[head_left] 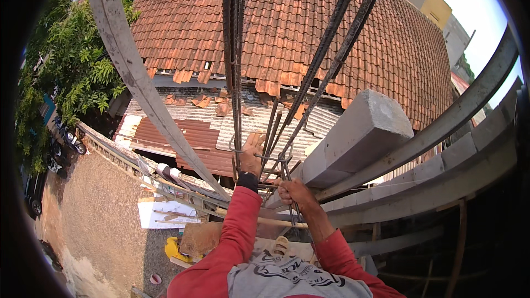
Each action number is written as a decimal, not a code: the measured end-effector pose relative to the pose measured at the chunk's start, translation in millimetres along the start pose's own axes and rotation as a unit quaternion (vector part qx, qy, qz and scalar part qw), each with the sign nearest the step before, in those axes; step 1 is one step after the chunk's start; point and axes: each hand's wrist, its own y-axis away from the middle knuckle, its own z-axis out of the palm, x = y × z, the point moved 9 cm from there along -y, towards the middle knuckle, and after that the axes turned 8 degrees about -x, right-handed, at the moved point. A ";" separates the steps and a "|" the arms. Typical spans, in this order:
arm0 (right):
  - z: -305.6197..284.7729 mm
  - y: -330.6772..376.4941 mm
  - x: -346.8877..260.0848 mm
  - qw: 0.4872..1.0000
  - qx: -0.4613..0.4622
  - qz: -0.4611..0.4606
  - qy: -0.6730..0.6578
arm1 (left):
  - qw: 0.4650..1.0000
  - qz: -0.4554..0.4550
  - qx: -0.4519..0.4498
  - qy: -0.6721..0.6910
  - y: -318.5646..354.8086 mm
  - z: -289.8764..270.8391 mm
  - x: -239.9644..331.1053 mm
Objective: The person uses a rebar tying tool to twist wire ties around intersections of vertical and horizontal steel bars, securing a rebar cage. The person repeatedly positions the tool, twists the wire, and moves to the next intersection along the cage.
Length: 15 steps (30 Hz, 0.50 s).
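Observation:
Several ribbed steel bars [236,77] rise upright in front of me, and more of them [326,49] slant up to the right. A thin bent steel stirrup [271,158] loops around the bars. My left hand [252,153] is on the stirrup's left part, fingers pointing away from me and seemingly hooked over it; a dark band covers that wrist. Lower and to the right, my right hand [296,192] is closed in a fist beside thin dark rods [286,172] that hang from the stirrup's corner. What lies inside the fist is mostly hidden.
A concrete post [353,138] stands close on the right, beside long curved-looking beams [419,149]. A pale angled beam [149,88] leans at left. Beyond are a tiled roof [309,27] and corrugated sheets [193,138]. Far below lies a paved yard [99,198] with parked motorbikes [72,138].

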 end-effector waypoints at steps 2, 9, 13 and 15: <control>-0.7 -1.4 1.4 1.000 0.006 -0.001 -0.011 | 0.999 0.005 -0.044 -0.016 -1.0 4.7 1.8; -21.1 13.9 40.1 0.997 0.057 0.026 0.035 | 0.999 0.020 0.037 0.032 9.2 -13.4 5.3; -29.8 41.3 65.1 0.990 0.040 0.024 0.131 | 0.986 0.064 0.141 -0.063 51.3 -19.2 5.1; -32.7 50.3 74.0 0.980 0.036 0.045 0.190 | 0.960 0.092 0.223 -0.138 81.2 -20.7 1.5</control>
